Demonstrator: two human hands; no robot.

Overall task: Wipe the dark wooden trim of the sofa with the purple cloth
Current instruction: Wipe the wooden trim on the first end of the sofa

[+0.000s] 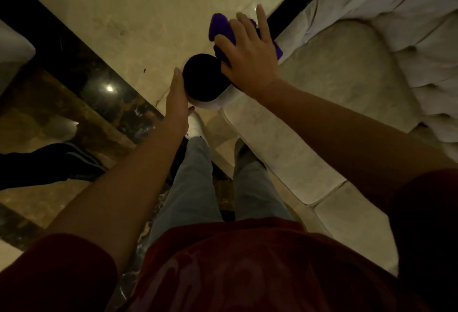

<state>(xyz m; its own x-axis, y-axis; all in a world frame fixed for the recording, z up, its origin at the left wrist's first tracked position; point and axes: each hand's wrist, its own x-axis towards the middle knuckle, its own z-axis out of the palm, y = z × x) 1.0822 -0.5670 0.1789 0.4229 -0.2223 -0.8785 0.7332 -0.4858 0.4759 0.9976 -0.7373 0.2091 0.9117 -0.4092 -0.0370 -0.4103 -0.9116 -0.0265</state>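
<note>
The sofa's dark wooden trim (295,2) runs along the armrest from the upper right down to a round black end cap (202,77). My right hand (250,56) lies flat, fingers spread, pressing the purple cloth (220,27) onto the trim just behind the round end. Folds of the cloth stick out beyond the fingers and below the palm. My left hand (177,98) is flat, fingers together, resting against the left side of the round end and holding nothing.
The cream tufted sofa (347,83) fills the right side. Glossy marble floor (138,14) with a dark border band (81,64) lies beyond. Another person's dark shoe (62,163) stands at the left. My legs in jeans (193,183) are below the armrest.
</note>
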